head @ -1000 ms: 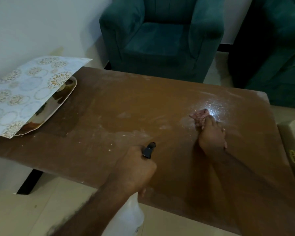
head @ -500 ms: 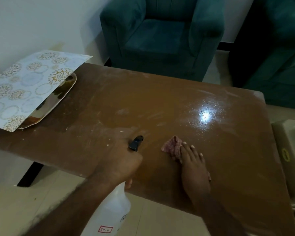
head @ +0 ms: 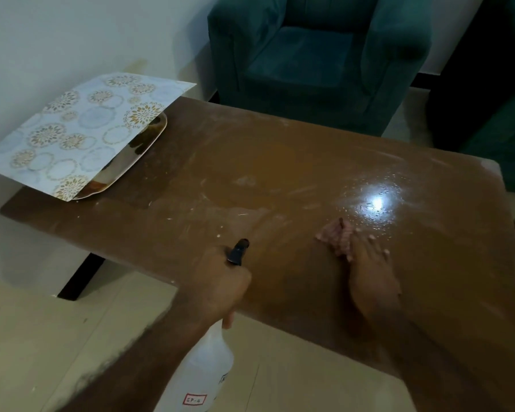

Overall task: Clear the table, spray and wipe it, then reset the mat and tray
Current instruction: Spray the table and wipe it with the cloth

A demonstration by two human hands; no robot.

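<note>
Head view. A brown table [head: 250, 173] is seen from above, its top streaked with pale smears. Droplets are scattered round a bright glare [head: 376, 202] on the right part.

Containers: a white, cloudy spray bottle [head: 202, 370] is held below the table's near edge by the left hand [head: 217, 288]. The fingers are curled tight round its neck. The black nozzle [head: 238, 251] sticks out above the knuckles and is aimed across the tabletop. A red-bordered label [head: 194, 399] is fixed low on the bottle. How much liquid is inside cannot be told.

A shiny oval tray [head: 140, 150] is set at the far left corner of the table. It is mostly covered by a pale mat [head: 72, 135] printed with circles and flowers, which is laid over it and overhangs the table's left side. Only dark reflections are seen on the exposed strip of tray; whether anything lies in it cannot be told.

The right hand [head: 369, 272] is laid flat on the tabletop, fingers straight and spread. A pinkish cloth [head: 335, 236] is pressed under the fingertips, just short of the glare.

A teal armchair [head: 315, 55] is placed beyond the far edge.

Against half a second ago: the cloth and right hand are found farther from the nozzle and closer to the glare. The bottle is gripped as before, at the same near edge. The mat and tray are unmoved.
</note>
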